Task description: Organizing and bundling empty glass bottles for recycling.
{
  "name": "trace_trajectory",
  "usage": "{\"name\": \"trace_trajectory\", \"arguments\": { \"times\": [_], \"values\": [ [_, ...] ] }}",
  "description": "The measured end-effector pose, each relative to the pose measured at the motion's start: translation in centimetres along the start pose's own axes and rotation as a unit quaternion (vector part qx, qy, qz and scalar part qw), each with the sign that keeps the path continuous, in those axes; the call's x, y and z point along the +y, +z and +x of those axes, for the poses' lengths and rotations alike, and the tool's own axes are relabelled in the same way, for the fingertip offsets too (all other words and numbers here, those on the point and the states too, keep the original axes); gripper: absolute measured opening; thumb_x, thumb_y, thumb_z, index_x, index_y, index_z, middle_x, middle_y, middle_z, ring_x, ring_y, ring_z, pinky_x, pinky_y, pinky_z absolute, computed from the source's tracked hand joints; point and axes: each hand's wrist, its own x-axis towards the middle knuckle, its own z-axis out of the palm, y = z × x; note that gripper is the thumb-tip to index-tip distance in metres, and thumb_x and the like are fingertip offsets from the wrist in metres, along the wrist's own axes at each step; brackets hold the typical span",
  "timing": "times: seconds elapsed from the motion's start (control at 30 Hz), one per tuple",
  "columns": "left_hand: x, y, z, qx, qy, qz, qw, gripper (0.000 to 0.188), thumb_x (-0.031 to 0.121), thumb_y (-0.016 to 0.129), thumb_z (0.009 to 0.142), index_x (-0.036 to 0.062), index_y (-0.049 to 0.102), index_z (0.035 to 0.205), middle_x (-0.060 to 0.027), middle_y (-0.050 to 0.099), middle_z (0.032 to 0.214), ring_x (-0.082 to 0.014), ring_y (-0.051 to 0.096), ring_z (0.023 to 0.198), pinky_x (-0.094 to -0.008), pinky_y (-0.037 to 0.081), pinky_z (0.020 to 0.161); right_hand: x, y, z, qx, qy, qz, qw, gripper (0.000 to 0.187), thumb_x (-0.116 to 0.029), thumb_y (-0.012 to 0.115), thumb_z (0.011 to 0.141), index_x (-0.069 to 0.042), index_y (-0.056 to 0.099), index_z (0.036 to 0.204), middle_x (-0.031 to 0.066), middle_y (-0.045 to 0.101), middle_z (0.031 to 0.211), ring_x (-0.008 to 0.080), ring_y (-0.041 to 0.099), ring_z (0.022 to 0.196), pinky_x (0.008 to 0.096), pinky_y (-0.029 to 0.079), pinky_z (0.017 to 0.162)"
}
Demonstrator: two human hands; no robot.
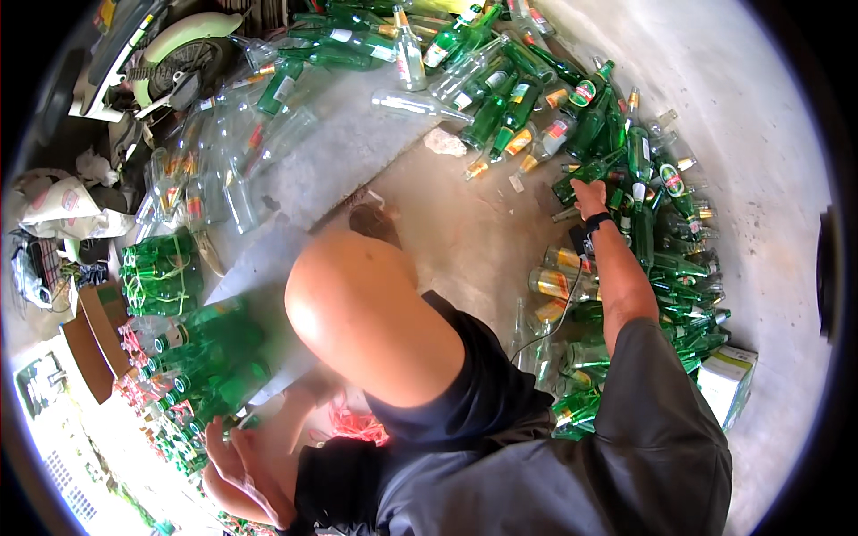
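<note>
My right hand [590, 198] reaches out to the pile on the right. Its fingers close on a green glass bottle [601, 166] lying at the pile's inner edge. A black band with a small dark device [583, 239] and a thin cable sits on that wrist. Down at the lower left, my left hand [239, 469] has its fingers apart and slightly bent, and I see nothing in it. Beside it lie green bottles [210, 348] in rows, their necks pointing left, blurred in part. Red plastic string [353, 420] lies between that hand and my bent knee.
Clear glass bottles [237, 192] lie on a grey sheet [331, 152] at the upper left. More green bottles [357, 49] heap along the back. A tied green bundle [161, 272], a cardboard box [94, 335], a motorbike [183, 54] and a white-green carton [726, 380] stand around. A pale wall curves along the right.
</note>
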Motion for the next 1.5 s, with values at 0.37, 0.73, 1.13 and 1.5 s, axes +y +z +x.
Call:
{"name": "trace_trajectory", "arguments": {
  "times": [0.37, 0.73, 1.13, 1.5],
  "values": [
    [-4.0, 0.0, -0.2, -0.076, -0.068, -0.066, 0.993, 0.048, 0.008, 0.062, 0.102, -0.0017, 0.050, 0.147, -0.0148, 0.064, 0.139, -0.0141, 0.063, 0.080, -0.0275, 0.052, 0.073, 0.8, -0.2, 5.5, 0.022, 0.070, 0.075, 0.994, 0.062, -0.027, 0.087, 0.084, 0.005, 0.061, 0.131, 0.0179, 0.066, 0.130, 0.0350, 0.065, 0.117, 0.0540, 0.058, 0.089],
    [-8.6, -0.9, 0.1, -0.125, -0.099, -0.068, 0.985, 0.054, 0.004, 0.064, 0.100, -0.0011, 0.047, 0.151, -0.0176, 0.062, 0.144, -0.0110, 0.064, 0.070, -0.0248, 0.050, 0.063, 0.7, 0.5, 6.5, -0.015, 0.115, 0.130, 0.985, 0.072, -0.025, 0.087, 0.087, 0.005, 0.052, 0.142, 0.0208, 0.055, 0.148, 0.0400, 0.058, 0.128, 0.0579, 0.055, 0.097],
    [-7.2, -0.2, 0.2, -0.143, -0.072, -0.069, 0.985, 0.055, 0.005, 0.067, 0.095, -0.0027, 0.050, 0.147, -0.0156, 0.065, 0.138, -0.0126, 0.063, 0.071, -0.0246, 0.049, 0.065, 0.1, 1.5, 4.6, -0.019, 0.100, 0.135, 0.986, 0.047, -0.023, 0.093, 0.070, 0.001, 0.070, 0.102, 0.0130, 0.071, 0.105, 0.0332, 0.067, 0.097, 0.0552, 0.052, 0.086],
    [-8.0, -0.2, 0.2, -0.164, -0.100, -0.095, 0.977, 0.053, 0.006, 0.066, 0.094, -0.0033, 0.052, 0.144, -0.0165, 0.066, 0.134, -0.0139, 0.065, 0.072, -0.0257, 0.053, 0.068, -5.1, -0.9, -2.9, -0.142, 0.051, 0.295, 0.943, 0.038, -0.028, 0.088, 0.077, -0.004, 0.073, 0.102, 0.0068, 0.074, 0.096, 0.0234, 0.073, 0.084, 0.0391, 0.058, 0.077]
  ]
}}
